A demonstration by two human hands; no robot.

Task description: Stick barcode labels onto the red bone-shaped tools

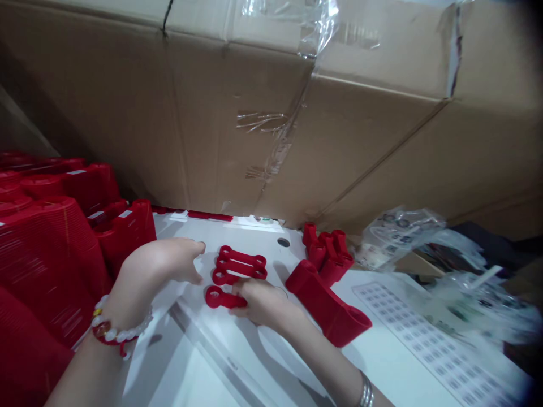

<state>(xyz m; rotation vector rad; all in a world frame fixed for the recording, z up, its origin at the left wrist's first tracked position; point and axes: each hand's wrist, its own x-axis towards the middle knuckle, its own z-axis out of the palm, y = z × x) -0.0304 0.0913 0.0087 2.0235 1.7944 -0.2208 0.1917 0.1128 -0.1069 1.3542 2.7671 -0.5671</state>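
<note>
My right hand (259, 301) has its fingers closed on the right end of a flat red bar with a ring-shaped end (214, 296), which lies on the white table (169, 362). Just beyond it, several like red bars (241, 262) with rings at both ends lie side by side in a row. To the left, my left hand (172, 259) hovers with its thumb and fingers apart and nothing between them. A larger red piece (326, 305) with rounded hollow ends stands right of my right hand.
Tall stacks of red pieces (63, 254) crowd the left side. A big cardboard box (237, 130) walls off the back. Smaller red pieces (326, 251) stand at back right, near plastic bags (399, 237) and a sheet of printed labels (424, 333). A long narrow strip (216, 356) lies in front.
</note>
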